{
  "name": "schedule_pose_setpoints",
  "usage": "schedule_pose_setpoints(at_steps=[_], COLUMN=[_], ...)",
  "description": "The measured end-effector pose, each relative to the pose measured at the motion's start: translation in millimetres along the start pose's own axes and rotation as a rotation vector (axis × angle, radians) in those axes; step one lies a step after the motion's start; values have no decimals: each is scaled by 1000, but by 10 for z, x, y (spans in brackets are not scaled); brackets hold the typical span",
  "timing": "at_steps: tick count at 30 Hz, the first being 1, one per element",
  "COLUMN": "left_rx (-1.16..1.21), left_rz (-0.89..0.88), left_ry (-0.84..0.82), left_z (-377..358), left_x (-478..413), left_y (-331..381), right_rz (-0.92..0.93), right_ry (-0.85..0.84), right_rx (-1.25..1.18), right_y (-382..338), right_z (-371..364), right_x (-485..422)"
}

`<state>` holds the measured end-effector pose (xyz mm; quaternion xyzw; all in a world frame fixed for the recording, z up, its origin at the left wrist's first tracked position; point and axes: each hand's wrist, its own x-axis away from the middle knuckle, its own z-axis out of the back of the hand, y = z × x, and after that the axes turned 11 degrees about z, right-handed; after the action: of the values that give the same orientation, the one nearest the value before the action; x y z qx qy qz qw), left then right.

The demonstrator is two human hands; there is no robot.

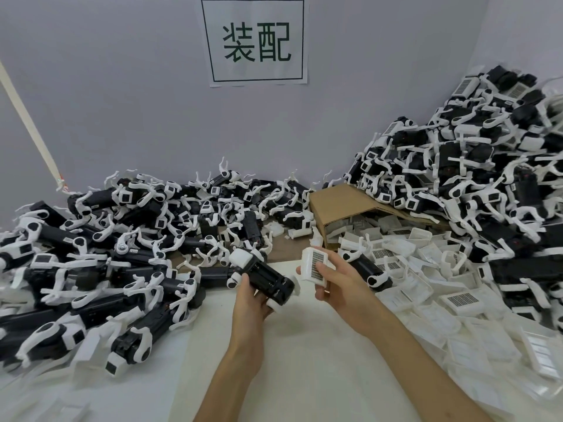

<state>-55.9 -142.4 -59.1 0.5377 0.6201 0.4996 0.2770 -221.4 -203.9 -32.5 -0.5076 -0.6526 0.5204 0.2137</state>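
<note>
Here, the left grip (251,300) clasps a black unit (268,278) while the right grip (341,288) pinches a white cover (313,264) beside it.

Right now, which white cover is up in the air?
The white grille cover held in the right hand; the other covers lie heaped on the table.

Visible body: two forearms and two grips. The left grip (250,295) and the right grip (339,286) are bare, with slim fingers; a short thumbnail shows on the right one. The left forearm (233,360) and the right forearm (408,342) are slender and bare along their whole visible length.
</note>
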Motion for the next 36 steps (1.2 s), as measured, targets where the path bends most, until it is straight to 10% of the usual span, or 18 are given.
schedule_pose_setpoints(at_steps=[36], left_rx=[-389], left_rz=[-33], left_ry=[-209], left_z=[-213], left_x=[155], left_y=[-77], right_rz=[150], right_ry=[170], right_rx=[266], right_y=[123], right_z=[-35], right_x=[-21])
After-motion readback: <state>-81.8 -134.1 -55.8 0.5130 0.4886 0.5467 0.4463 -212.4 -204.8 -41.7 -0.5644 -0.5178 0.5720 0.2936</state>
